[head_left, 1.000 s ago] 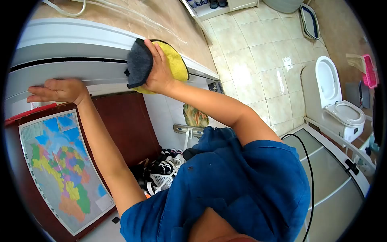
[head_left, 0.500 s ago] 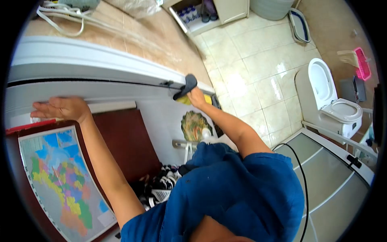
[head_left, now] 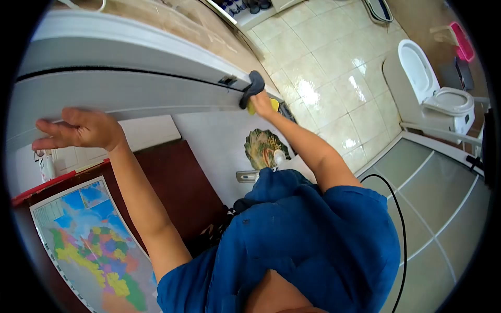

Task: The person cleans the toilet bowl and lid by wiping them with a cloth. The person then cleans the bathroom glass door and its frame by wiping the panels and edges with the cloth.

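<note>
My left hand (head_left: 81, 130) is raised at the left, fingers spread, by the grey-white panel (head_left: 146, 93). Whether it touches the panel I cannot tell. Below it are a red-edged dark cabinet (head_left: 167, 172) and a colourful map (head_left: 96, 245). My right hand (head_left: 262, 104) has its fingers wrapped round a dark grey, curved, pad-like thing (head_left: 254, 86), which lies against the end of the panel beside a small metal latch plate (head_left: 227, 80). Something yellow (head_left: 274, 104) shows beside that hand; whether it belongs to the pad is unclear.
A toilet (head_left: 420, 78) with its lid up stands on the tiled floor (head_left: 329, 78) at the right. Glazed panels (head_left: 433, 203) and a black cable (head_left: 401, 219) are at the lower right. A shell-shaped ornament (head_left: 261, 148) is on the wall, above a white bottle-like object (head_left: 46, 167).
The view has shifted, so the toilet and floor sit higher. My right hand stays at the panel's end with the grey pad; my left hand's fingers have spread wider.
</note>
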The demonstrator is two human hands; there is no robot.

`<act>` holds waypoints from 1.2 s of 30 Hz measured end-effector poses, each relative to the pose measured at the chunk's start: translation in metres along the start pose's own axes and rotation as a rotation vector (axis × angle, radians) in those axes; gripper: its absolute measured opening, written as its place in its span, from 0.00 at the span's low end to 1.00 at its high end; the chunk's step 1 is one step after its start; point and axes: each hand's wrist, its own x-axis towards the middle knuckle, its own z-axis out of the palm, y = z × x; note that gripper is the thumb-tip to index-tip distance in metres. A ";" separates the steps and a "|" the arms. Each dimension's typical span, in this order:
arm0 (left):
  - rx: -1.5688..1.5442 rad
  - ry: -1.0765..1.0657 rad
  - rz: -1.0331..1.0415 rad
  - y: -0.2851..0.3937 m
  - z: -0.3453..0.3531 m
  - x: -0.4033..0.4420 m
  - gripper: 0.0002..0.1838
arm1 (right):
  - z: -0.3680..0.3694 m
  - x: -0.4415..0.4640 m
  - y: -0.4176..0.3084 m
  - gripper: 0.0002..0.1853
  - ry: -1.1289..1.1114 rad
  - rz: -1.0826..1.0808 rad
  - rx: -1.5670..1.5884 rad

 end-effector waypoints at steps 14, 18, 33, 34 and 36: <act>0.033 0.052 0.107 -0.031 0.012 -0.012 0.22 | 0.059 -0.006 -0.130 0.32 0.440 -0.115 -0.006; -0.208 0.062 -0.001 0.004 0.011 -0.015 0.21 | 0.085 -0.022 -0.087 0.32 0.479 -0.036 -0.022; -0.112 0.067 0.149 -0.030 0.018 -0.025 0.21 | 0.047 -0.128 0.092 0.14 0.286 1.170 0.277; -0.072 0.075 0.150 -0.022 0.017 -0.026 0.20 | 0.045 -0.136 0.103 0.14 0.389 1.285 0.599; -0.283 0.060 0.086 -0.020 0.020 -0.028 0.19 | 0.023 -0.135 0.061 0.15 0.502 1.390 1.091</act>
